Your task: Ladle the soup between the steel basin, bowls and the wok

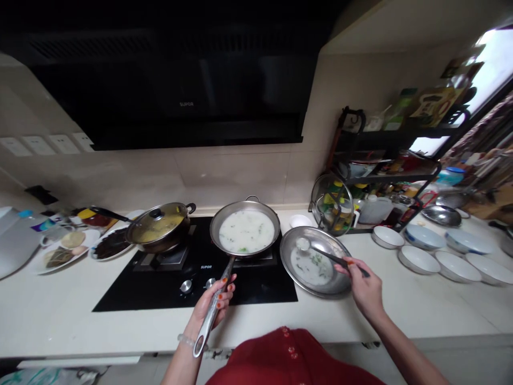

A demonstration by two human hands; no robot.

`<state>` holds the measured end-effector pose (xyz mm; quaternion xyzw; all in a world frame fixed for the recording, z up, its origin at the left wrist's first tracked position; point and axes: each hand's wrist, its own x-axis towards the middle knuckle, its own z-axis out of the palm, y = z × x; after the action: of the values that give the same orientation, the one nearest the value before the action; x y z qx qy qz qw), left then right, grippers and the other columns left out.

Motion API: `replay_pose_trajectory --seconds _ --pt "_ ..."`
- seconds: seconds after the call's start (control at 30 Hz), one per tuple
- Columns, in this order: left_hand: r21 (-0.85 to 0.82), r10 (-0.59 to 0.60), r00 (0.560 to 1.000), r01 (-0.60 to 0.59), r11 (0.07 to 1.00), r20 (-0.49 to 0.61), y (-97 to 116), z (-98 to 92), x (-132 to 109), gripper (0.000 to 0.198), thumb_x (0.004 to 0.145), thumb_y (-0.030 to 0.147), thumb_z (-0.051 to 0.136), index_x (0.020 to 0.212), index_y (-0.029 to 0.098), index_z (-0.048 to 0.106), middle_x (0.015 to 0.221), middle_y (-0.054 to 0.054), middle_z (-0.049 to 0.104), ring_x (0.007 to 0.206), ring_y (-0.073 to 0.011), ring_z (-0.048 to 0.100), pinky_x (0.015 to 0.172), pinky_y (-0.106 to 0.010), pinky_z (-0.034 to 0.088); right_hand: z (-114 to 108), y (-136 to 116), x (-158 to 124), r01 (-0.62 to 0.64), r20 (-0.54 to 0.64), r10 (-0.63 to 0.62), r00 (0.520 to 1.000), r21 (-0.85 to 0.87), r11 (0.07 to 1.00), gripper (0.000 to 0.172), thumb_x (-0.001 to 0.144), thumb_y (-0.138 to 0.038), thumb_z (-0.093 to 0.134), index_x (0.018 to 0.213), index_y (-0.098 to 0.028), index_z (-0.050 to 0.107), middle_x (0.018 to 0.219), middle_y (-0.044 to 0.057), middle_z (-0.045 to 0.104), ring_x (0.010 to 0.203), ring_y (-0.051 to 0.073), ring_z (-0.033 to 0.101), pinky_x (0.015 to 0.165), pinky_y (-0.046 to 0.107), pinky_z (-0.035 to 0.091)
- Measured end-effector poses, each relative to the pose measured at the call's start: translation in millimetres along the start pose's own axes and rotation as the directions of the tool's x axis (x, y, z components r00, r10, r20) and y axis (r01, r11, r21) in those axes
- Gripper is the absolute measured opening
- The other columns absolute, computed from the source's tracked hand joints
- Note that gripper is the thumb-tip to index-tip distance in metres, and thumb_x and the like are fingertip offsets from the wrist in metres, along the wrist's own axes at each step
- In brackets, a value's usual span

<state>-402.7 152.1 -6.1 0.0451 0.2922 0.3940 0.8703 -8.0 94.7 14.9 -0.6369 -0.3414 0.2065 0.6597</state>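
Left fingers (226, 295) gripped the pan handle (211, 315), lower centre; right fingers (354, 268) held a ladle (331, 256); ladling seemed underway, needing level lifts.

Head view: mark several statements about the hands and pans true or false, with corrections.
1. The left hand grips the handle of the round silver metal pan. True.
2. That pan holds white liquid with green bits. True.
3. The right hand holds a dark-handled ladle. True.
4. The ladle is over that pan. False: it is over the wide silver metal basin.
5. No pan wears a lid. False: a see-through lid covers the dark pan on the left.
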Motion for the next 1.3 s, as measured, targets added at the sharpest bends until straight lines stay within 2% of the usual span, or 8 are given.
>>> replay_pose_trajectory --seconds 0.1,0.3,0.37,0.53,0.6,0.7,1.07,1.3 --pt "0.022 0.002 1.0 -0.002 1.0 -0.011 0 1.0 0 0.034 0.089 0.015 0.045 0.122 0.011 0.046 0.074 0.001 0.046 0.042 0.0006 0.038 0.032 -0.006 0.03 -14 25 -18 0.285 0.176 -0.252 0.952 -0.192 0.939 0.024 0.083 -0.035 0.053 0.094 -0.018 0.066 0.076 0.008 0.072 0.07 0.023 0.07 0.07 0.036 0.059" --pt "0.012 -0.002 1.0 0.002 1.0 -0.001 0 -0.2 0 0.037 0.089 0.016 0.045 0.126 0.013 0.044 0.075 0.001 0.046 0.042 -0.0001 0.039 0.032 -0.007 0.031 -33 54 -37 0.778 0.499 -0.612 0.614 -0.248 0.578 0.023 0.083 -0.021 0.053 0.099 -0.021 0.069 0.101 0.01 0.072 0.093 0.024 0.069 0.083 0.04 0.058" --pt "0.008 -0.003 1.0 0.003 1.0 0.001 0 -0.9 0 0.037 0.089 0.016 0.045 0.126 0.011 0.044 0.074 0.001 0.045 0.043 -0.0002 0.039 0.032 -0.007 0.032 -33 52 -35 0.748 0.475 -0.595 0.648 -0.253 0.613 0.021 0.083 -0.023 0.054 0.097 -0.021 0.07 0.098 0.01 0.073 0.09 0.025 0.07 0.084 0.041 0.057" --pt "-0.006 -0.006 1.0 0.006 1.0 0.013 0 -1.4 0 0.034 0.09 0.016 0.043 0.124 0.008 0.044 0.075 0.0 0.046 0.043 0.0001 0.039 0.032 -0.007 0.032 -7 18 -11 0.17 -0.01 -0.171 0.985 -0.078 0.982 0.025 0.083 -0.035 0.056 0.096 -0.016 0.066 0.076 0.008 0.072 0.072 0.024 0.07 0.072 0.039 0.058" --pt "-0.01 -0.007 1.0 0.007 1.0 0.008 -1 -0.8 0 0.033 0.091 0.016 0.043 0.123 0.008 0.045 0.074 0.0 0.046 0.043 -0.0001 0.039 0.032 -0.007 0.032 12 -3 -1 0.045 -0.164 -0.013 0.986 0.192 0.98 0.021 0.076 -0.036 0.063 0.082 -0.016 0.064 0.075 0.006 0.07 0.065 0.022 0.069 0.071 0.039 0.058" --pt "-0.011 -0.011 1.0 0.011 1.0 0.005 -1 -0.5 1 0.033 0.091 0.016 0.042 0.122 0.008 0.046 0.074 0.0 0.047 0.042 -0.0004 0.039 0.031 -0.007 0.032 45 -31 6 0.004 -0.086 0.031 0.996 0.376 0.927 0.022 0.071 -0.034 0.068 0.08 -0.015 0.064 0.083 0.005 0.069 0.064 0.019 0.069 0.075 0.039 0.057" --pt "-0.002 -0.003 1.0 0.003 1.0 -0.018 -2 6.2 0 0.025 0.09 0.016 0.045 0.112 0.006 0.051 0.072 -0.001 0.048 0.042 -0.0002 0.038 0.032 -0.007 0.032 146 -18 19 0.246 0.391 -0.246 0.887 0.05 0.968 0.025 0.08 -0.041 0.051 0.088 -0.021 0.064 0.079 0.006 0.071 0.072 0.022 0.07 0.073 0.037 0.055" --pt "-0.037 -0.019 0.999 0.017 0.999 -0.046 -2 12.7 -2 0.024 0.091 0.015 0.043 0.11 0.006 0.054 0.071 0.0 0.048 0.042 -0.0006 0.038 0.031 -0.008 0.032 159 -11 22 -0.044 0.285 0.008 0.959 0.122 0.992 0.019 0.074 -0.037 0.056 0.081 -0.02 0.063 0.065 0.002 0.069 0.062 0.023 0.07 0.067 0.034 0.055"
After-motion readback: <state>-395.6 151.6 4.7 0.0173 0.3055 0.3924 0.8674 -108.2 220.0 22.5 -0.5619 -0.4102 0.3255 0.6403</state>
